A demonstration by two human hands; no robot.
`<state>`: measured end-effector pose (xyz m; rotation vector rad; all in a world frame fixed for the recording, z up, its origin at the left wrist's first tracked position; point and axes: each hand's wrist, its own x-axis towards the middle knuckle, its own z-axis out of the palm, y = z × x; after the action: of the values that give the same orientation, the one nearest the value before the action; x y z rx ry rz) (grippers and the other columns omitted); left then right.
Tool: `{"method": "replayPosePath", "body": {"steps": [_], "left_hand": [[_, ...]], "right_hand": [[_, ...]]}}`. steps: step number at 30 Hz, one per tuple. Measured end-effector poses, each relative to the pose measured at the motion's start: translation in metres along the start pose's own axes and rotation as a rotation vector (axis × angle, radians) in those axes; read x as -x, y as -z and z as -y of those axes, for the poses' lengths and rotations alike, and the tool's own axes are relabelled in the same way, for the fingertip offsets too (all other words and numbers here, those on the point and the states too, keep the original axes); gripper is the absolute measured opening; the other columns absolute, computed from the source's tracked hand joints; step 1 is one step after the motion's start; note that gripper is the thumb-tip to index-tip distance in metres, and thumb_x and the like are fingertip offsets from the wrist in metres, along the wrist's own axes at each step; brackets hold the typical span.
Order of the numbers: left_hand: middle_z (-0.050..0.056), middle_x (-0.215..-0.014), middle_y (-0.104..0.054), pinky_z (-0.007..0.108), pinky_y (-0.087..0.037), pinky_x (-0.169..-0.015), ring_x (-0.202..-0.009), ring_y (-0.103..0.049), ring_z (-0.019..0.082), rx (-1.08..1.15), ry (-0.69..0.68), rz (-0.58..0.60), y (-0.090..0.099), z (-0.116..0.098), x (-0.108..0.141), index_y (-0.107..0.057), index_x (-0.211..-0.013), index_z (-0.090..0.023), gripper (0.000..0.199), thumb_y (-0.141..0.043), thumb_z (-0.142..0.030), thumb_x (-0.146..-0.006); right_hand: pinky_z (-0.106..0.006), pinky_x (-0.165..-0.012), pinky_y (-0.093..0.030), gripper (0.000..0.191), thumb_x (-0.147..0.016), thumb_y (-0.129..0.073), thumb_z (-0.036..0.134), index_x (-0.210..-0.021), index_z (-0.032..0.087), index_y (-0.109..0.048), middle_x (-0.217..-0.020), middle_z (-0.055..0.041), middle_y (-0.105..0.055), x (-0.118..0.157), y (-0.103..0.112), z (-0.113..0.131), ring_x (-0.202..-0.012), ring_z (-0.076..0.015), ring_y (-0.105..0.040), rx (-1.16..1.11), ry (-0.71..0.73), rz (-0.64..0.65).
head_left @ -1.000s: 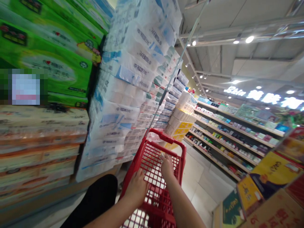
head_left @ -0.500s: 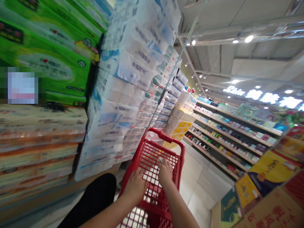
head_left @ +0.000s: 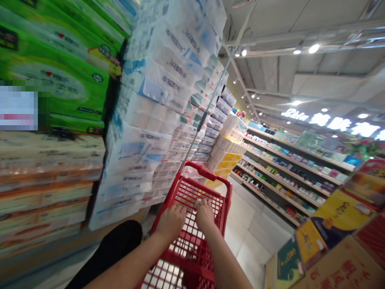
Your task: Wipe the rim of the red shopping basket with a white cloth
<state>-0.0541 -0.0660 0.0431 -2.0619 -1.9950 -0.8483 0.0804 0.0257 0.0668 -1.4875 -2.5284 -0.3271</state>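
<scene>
A red shopping cart (head_left: 227, 200) with a grid basket stands in front of me, a tall thin pole (head_left: 212, 100) rising from its far left corner. My left hand (head_left: 172, 220) is over the left part of the basket, its fingers curled downward. Just to its right, my right hand (head_left: 204, 213) is bent over the grid, with a small pale thing at its fingertips that I cannot make out. The two hands are close but apart. What lies under the fingers of either hand is hidden.
Tall stacks of white paper packs (head_left: 135, 144) and green packs (head_left: 60, 76) line the left side. Shelves of small goods (head_left: 279, 168) stand at the back right. Yellow boxes (head_left: 339, 212) are at the near right, beside the pale floor (head_left: 249, 237).
The stacks on the left have shifted slightly to the left in view. My left hand has moved up a little over the basket, and my right hand slightly left.
</scene>
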Motion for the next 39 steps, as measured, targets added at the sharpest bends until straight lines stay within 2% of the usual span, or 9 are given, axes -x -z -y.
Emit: {"method": "replayPosePath", "body": {"steps": [8, 17, 21, 23, 26, 29, 32, 35, 39], "left_hand": [[0.011, -0.122, -0.057, 0.043, -0.031, -0.100, -0.118, -0.043, 0.027, 0.014, -0.005, -0.074, -0.031, 0.002, -0.041, -0.060, -0.112, -0.018, 0.031, -0.041, -0.024, -0.089], [0.006, -0.103, -0.064, 0.043, -0.022, -0.106, -0.105, -0.050, 0.022, 0.019, -0.052, -0.065, -0.036, 0.015, -0.038, -0.065, -0.099, -0.023, 0.029, -0.038, -0.033, -0.092], [0.006, -0.099, -0.065, 0.043, -0.025, -0.104, -0.101, -0.052, 0.021, 0.047, -0.044, -0.068, -0.034, 0.017, -0.039, -0.066, -0.096, -0.023, 0.033, -0.035, -0.031, -0.094], [0.007, -0.097, -0.066, 0.042, -0.027, -0.102, -0.099, -0.052, 0.021, 0.070, -0.031, -0.070, -0.032, 0.018, -0.039, -0.067, -0.094, -0.023, 0.035, -0.033, -0.030, -0.094], [0.006, -0.096, -0.067, 0.044, -0.026, -0.104, -0.097, -0.054, 0.020, 0.087, -0.008, -0.077, -0.030, 0.017, -0.038, -0.068, -0.091, -0.023, 0.037, -0.032, -0.029, -0.094], [0.004, -0.095, -0.068, 0.050, -0.016, -0.109, -0.097, -0.054, 0.020, 0.086, 0.038, -0.081, -0.028, 0.016, -0.036, -0.069, -0.090, -0.025, 0.037, -0.033, -0.027, -0.094], [0.003, -0.097, -0.068, 0.057, -0.005, -0.110, -0.102, -0.054, 0.022, 0.090, 0.075, -0.066, -0.027, 0.016, -0.035, -0.069, -0.092, -0.026, 0.033, -0.035, -0.025, -0.092], [0.004, -0.100, -0.068, 0.058, -0.003, -0.110, -0.103, -0.054, 0.022, 0.089, 0.079, -0.052, -0.025, 0.017, -0.033, -0.068, -0.094, -0.025, 0.032, -0.036, -0.024, -0.092], [0.005, -0.100, -0.068, 0.058, -0.003, -0.110, -0.103, -0.054, 0.022, 0.082, 0.063, -0.068, -0.024, 0.019, -0.032, -0.067, -0.093, -0.024, 0.030, -0.038, -0.024, -0.090]], "right_hand": [[-0.034, -0.085, -0.041, 0.028, -0.076, -0.052, 0.010, -0.090, 0.022, -0.073, -0.117, -0.0096, -0.056, 0.002, 0.000, -0.005, -0.108, -0.0280, -0.046, -0.036, 0.039, 0.003], [-0.036, -0.085, -0.042, 0.031, -0.071, -0.054, 0.008, -0.090, 0.023, -0.074, -0.116, -0.0091, -0.057, -0.002, -0.007, -0.013, -0.107, -0.0287, -0.048, -0.099, 0.058, 0.002], [-0.032, -0.089, -0.044, 0.042, -0.070, -0.047, 0.004, -0.097, 0.023, -0.072, -0.108, -0.0074, -0.060, -0.011, -0.006, -0.023, -0.103, -0.0226, -0.053, -0.372, 0.036, -0.077], [-0.033, -0.095, -0.042, 0.050, -0.075, -0.042, 0.006, -0.116, 0.022, -0.065, -0.117, -0.0079, -0.058, -0.019, -0.001, -0.026, -0.110, -0.0213, -0.052, -0.529, 0.007, -0.226], [-0.037, -0.100, -0.040, 0.062, -0.083, -0.040, 0.014, -0.144, 0.018, -0.034, -0.132, -0.0121, -0.049, -0.034, 0.005, -0.027, -0.122, -0.0223, -0.045, -0.680, -0.074, -0.455], [-0.037, -0.099, -0.041, 0.070, -0.087, -0.039, 0.021, -0.150, 0.013, -0.009, -0.133, -0.0165, -0.047, -0.048, 0.001, -0.021, -0.120, -0.0221, -0.048, -0.751, -0.120, -0.525], [-0.040, -0.105, -0.035, 0.065, -0.088, -0.041, 0.023, -0.147, 0.009, -0.019, -0.139, -0.0187, -0.041, -0.057, -0.015, -0.009, -0.129, -0.0240, -0.039, -0.658, -0.063, -0.487], [-0.044, -0.111, -0.027, 0.054, -0.088, -0.047, 0.027, -0.139, 0.012, -0.040, -0.144, -0.0156, -0.038, -0.060, -0.031, 0.002, -0.136, -0.0263, -0.028, -0.518, 0.103, -0.301], [-0.043, -0.112, -0.024, 0.041, -0.091, -0.042, 0.024, -0.130, 0.015, -0.052, -0.140, -0.0116, -0.045, -0.056, -0.037, 0.007, -0.134, -0.0237, -0.033, -0.462, 0.171, -0.196]]}}
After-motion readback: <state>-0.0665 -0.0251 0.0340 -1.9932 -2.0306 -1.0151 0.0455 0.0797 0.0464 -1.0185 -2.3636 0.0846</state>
